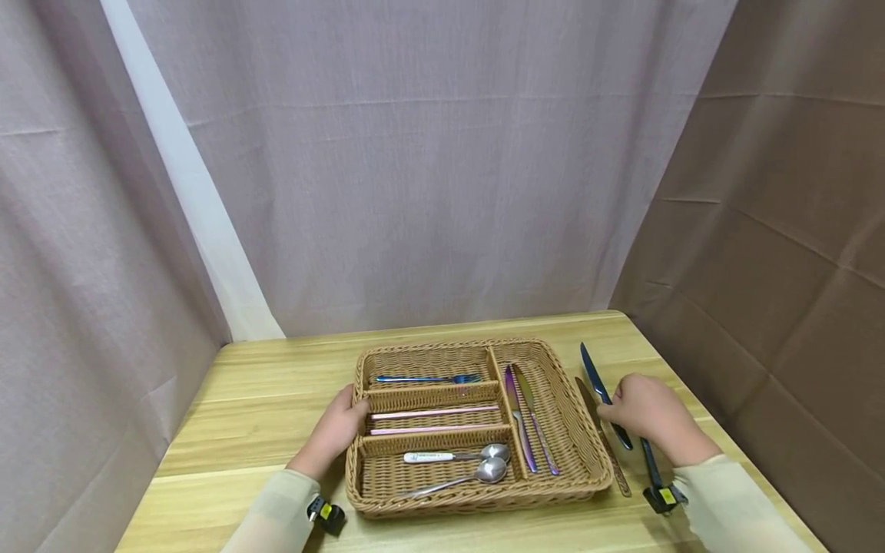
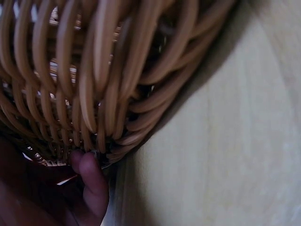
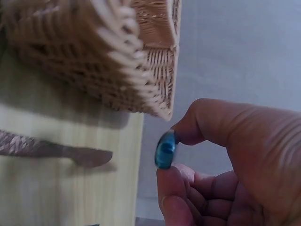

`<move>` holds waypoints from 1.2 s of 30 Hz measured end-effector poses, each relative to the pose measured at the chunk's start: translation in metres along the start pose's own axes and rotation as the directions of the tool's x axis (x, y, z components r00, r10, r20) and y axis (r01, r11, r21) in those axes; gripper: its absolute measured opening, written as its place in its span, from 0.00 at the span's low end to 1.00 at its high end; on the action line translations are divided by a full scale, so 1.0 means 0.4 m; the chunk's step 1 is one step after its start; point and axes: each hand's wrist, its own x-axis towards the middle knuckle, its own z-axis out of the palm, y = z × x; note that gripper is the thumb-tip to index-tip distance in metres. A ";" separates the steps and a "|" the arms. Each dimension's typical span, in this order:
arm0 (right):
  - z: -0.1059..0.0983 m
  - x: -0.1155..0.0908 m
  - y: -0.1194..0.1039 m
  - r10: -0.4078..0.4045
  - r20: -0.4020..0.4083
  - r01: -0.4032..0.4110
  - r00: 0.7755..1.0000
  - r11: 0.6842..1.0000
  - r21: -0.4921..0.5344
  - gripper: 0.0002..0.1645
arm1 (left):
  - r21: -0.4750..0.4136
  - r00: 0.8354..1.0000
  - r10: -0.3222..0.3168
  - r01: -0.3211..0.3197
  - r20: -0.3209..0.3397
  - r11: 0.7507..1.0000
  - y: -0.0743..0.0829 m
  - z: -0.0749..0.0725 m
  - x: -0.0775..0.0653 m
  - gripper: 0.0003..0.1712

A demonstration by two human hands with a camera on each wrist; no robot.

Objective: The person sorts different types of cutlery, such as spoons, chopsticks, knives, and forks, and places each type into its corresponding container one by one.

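My left hand (image 1: 339, 426) grips the left rim of a woven wicker cutlery tray (image 1: 477, 503), thumb over the edge. In the left wrist view its fingers (image 2: 94, 179) lie against the tray's woven side (image 2: 89, 70). Right of the tray, my right hand (image 1: 646, 407) pinches a shiny blue table knife (image 1: 593, 372) between thumb and fingers. The right wrist view shows this knife nearly end-on (image 3: 165, 150). Between that hand and the tray lies a brown knife (image 1: 608, 449) with a patterned handle, flat on the table.
Inside the tray, a blue fork (image 1: 429, 379) lies at the back, pink chopsticks (image 1: 435, 413) in the middle and two spoons (image 1: 491, 470) in front. Two purple-and-gold knives (image 1: 518, 426) share the right compartment. Curtains (image 1: 429, 192) stand behind the wooden table (image 1: 276, 399).
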 end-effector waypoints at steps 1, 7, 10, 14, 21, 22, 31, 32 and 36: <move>-0.003 0.002 -0.007 -0.002 -0.002 0.002 1.000 1.000 -0.001 0.27 | 0.003 1.000 0.001 -0.001 0.000 1.000 -0.001 0.000 0.000 0.23; -0.004 0.011 -0.047 -0.048 -0.031 0.048 0.998 0.999 -0.003 0.28 | 0.010 1.000 -0.004 0.004 -0.001 1.000 0.004 -0.001 -0.004 0.22; -0.002 0.014 -0.067 -0.075 -0.042 0.076 0.996 0.997 0.014 0.28 | 0.007 1.000 -0.006 0.006 0.000 1.000 0.010 0.000 -0.006 0.22; 0.004 0.018 -0.089 -0.081 -0.033 0.082 0.996 0.996 0.029 0.25 | 0.014 1.000 -0.008 0.008 -0.003 1.000 0.011 0.000 -0.006 0.22; 0.030 0.026 -0.113 -0.099 -0.020 0.099 0.995 0.995 0.022 0.24 | 0.010 1.000 -0.007 0.007 0.000 1.000 0.010 0.001 -0.005 0.22; 0.034 0.027 -0.116 -0.102 -0.011 0.102 0.995 0.995 0.022 0.24 | 0.007 1.000 -0.008 0.008 0.000 1.000 0.010 0.001 -0.005 0.22; 0.060 0.031 -0.123 -0.051 0.031 0.051 0.998 0.999 0.018 0.23 | 0.011 1.000 -0.009 0.009 0.000 1.000 0.009 0.000 -0.004 0.22; 0.060 0.031 -0.124 -0.050 0.030 0.049 0.998 0.999 0.016 0.23 | 0.007 1.000 -0.008 0.008 0.000 1.000 0.008 0.000 -0.003 0.22; 0.059 0.033 -0.128 -0.051 0.026 0.051 0.998 0.999 0.007 0.24 | -0.004 1.000 -0.012 0.012 -0.002 1.000 0.007 -0.001 -0.003 0.23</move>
